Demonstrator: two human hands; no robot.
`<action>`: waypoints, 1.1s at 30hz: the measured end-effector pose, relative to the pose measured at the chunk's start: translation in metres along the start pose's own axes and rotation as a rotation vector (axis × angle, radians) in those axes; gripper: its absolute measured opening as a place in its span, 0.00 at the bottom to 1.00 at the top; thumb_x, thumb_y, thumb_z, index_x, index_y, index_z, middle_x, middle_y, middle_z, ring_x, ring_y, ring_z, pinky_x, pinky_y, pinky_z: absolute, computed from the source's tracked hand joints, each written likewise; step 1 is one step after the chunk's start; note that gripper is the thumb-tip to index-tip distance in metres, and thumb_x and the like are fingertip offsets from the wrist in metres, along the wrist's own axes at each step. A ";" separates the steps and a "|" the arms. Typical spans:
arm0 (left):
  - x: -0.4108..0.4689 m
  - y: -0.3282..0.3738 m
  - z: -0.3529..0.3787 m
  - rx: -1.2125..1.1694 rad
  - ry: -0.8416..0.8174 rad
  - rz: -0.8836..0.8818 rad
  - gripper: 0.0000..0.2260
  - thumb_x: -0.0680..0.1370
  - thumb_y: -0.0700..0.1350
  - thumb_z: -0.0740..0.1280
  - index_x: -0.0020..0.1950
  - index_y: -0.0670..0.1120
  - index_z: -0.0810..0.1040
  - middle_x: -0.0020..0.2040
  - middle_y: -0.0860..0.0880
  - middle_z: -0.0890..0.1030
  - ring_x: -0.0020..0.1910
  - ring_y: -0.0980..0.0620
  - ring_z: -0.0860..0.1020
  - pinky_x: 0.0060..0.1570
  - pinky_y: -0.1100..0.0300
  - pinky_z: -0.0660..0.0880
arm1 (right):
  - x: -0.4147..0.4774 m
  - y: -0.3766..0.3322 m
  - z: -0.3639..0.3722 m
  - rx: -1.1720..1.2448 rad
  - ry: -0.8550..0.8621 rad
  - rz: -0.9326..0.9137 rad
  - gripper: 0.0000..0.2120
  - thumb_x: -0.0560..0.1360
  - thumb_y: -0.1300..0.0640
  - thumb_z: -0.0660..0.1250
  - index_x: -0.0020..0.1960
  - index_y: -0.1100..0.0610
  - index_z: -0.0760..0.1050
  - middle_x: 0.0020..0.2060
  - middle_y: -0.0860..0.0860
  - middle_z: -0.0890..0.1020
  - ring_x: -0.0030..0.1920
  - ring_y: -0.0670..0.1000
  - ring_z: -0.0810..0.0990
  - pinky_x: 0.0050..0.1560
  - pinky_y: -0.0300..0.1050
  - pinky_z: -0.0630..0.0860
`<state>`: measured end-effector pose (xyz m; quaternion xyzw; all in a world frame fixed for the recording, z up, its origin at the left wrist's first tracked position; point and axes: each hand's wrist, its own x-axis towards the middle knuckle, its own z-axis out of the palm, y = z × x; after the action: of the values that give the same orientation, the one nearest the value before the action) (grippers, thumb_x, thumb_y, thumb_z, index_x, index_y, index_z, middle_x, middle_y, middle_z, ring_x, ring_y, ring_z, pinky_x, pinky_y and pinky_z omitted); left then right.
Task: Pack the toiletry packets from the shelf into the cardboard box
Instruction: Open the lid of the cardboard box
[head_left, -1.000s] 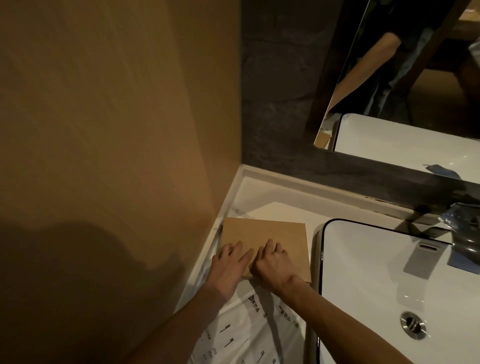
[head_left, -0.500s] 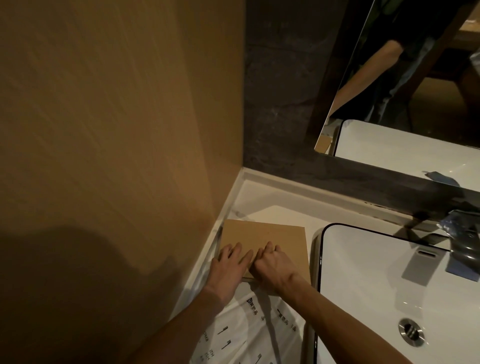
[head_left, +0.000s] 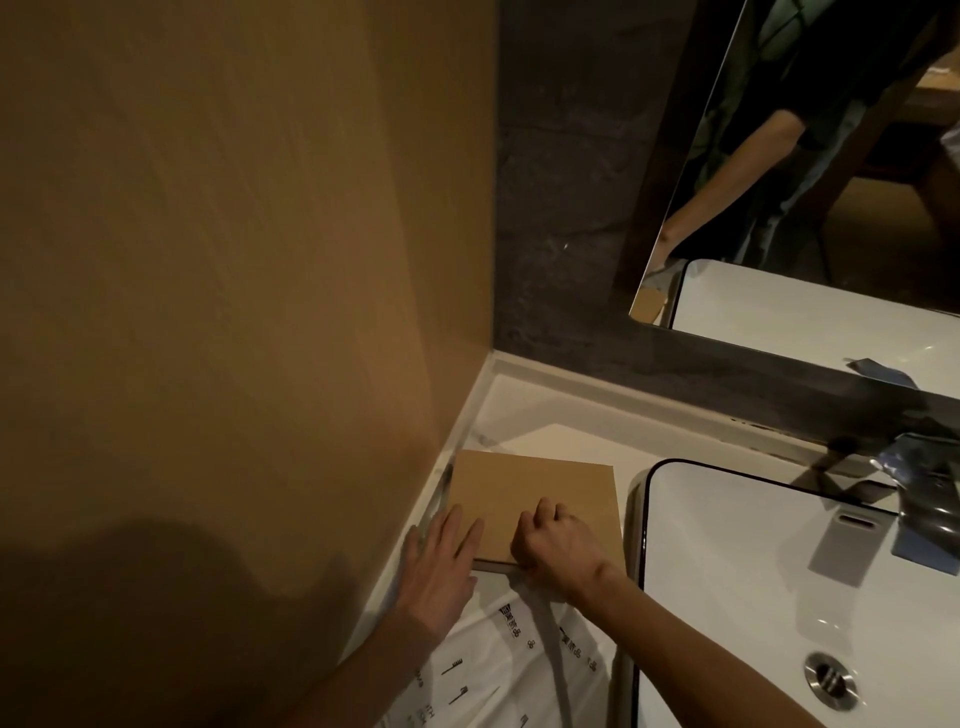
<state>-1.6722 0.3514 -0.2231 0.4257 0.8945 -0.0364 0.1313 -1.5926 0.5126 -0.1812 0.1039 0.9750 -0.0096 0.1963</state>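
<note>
A flat brown cardboard box (head_left: 535, 488) lies on the white counter in the corner by the wall, its lid down. My left hand (head_left: 441, 561) lies flat with fingers spread over the box's near left corner. My right hand (head_left: 558, 545) is curled, its fingers hooked on the box's near edge. White toiletry packets (head_left: 498, 670) with dark printed icons lie on the counter just in front of the box, partly under my forearms.
A tan wall (head_left: 234, 286) stands close on the left. A white sink basin (head_left: 779, 571) with a drain (head_left: 830, 679) is on the right, a chrome tap (head_left: 930, 499) behind it. A mirror (head_left: 831, 182) hangs above the dark backsplash.
My left hand has slid left and down off the lid toward its corner. My right hand has curled tighter at the box's near edge. The view has shifted slightly.
</note>
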 end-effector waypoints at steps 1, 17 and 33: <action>-0.003 -0.004 0.001 0.000 -0.009 -0.016 0.36 0.70 0.56 0.72 0.74 0.51 0.62 0.72 0.41 0.67 0.71 0.41 0.67 0.64 0.40 0.67 | -0.002 0.001 -0.002 -0.011 0.015 -0.025 0.20 0.79 0.52 0.60 0.62 0.66 0.67 0.57 0.66 0.73 0.55 0.62 0.72 0.55 0.56 0.74; -0.045 -0.012 0.005 -0.044 0.099 0.075 0.36 0.78 0.44 0.56 0.74 0.47 0.32 0.78 0.45 0.49 0.76 0.47 0.49 0.74 0.51 0.43 | -0.002 0.018 -0.044 0.057 -0.074 -0.135 0.08 0.73 0.50 0.65 0.45 0.55 0.74 0.44 0.53 0.78 0.42 0.54 0.76 0.41 0.47 0.73; -0.043 0.001 0.009 -0.049 -0.013 0.050 0.33 0.77 0.39 0.57 0.77 0.44 0.42 0.78 0.41 0.44 0.77 0.43 0.43 0.74 0.48 0.39 | 0.002 0.044 -0.065 0.188 0.110 -0.123 0.14 0.73 0.44 0.56 0.47 0.50 0.77 0.41 0.51 0.81 0.41 0.55 0.77 0.41 0.52 0.78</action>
<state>-1.6440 0.3179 -0.2207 0.4444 0.8834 -0.0137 0.1482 -1.6101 0.5599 -0.1209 0.0622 0.9836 -0.1075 0.1308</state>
